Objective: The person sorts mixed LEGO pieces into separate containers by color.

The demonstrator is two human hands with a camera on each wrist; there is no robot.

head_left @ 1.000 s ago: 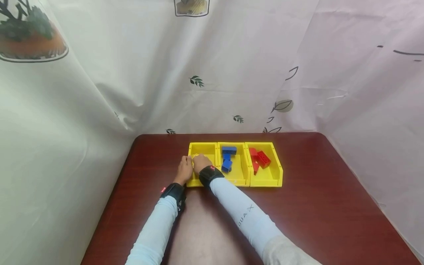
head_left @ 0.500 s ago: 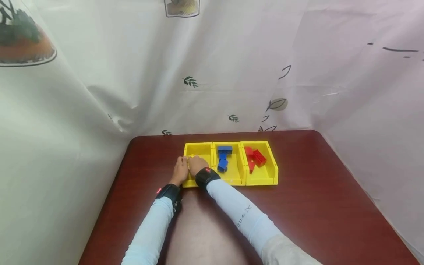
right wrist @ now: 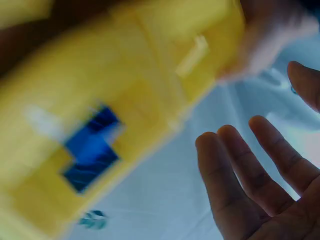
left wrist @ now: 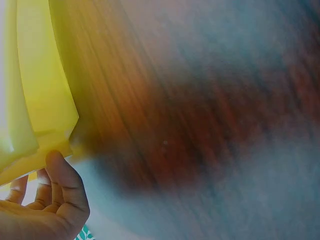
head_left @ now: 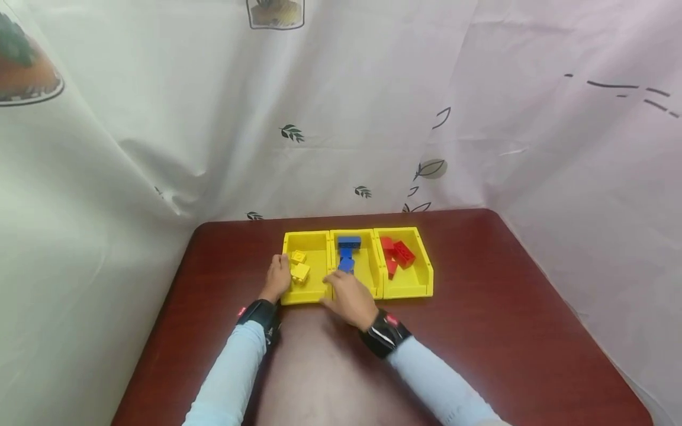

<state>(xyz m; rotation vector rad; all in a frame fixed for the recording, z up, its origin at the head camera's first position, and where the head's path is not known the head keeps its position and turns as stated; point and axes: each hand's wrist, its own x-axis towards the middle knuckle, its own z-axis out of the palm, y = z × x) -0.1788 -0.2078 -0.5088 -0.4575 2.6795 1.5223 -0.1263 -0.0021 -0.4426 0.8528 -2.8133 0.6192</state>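
Observation:
Three yellow bins stand side by side on the table. My left hand (head_left: 276,278) holds the left wall of the left bin (head_left: 307,233); in the left wrist view its thumb (left wrist: 65,175) lies against the yellow plastic, with the other fingers curled by the edge. Inside that bin lie a small yellow brick (head_left: 298,257) and a larger yellow brick (head_left: 300,273). My right hand (head_left: 351,297) is over the front of the left and middle bins, holding nothing. Its fingers (right wrist: 255,170) look extended and apart in the right wrist view.
Several blue bricks (head_left: 348,242) lie in the middle bin (head_left: 367,278). Red bricks (head_left: 404,254) lie in the right bin (head_left: 423,275). The dark red table (head_left: 479,331) extends around them, and a white printed sheet (head_left: 330,165) hangs behind its far edge.
My right hand has come out of the left bin, moving right and toward me, uncovering the yellow bricks. My left hand remains at the left bin's side. The head view has shifted slightly.

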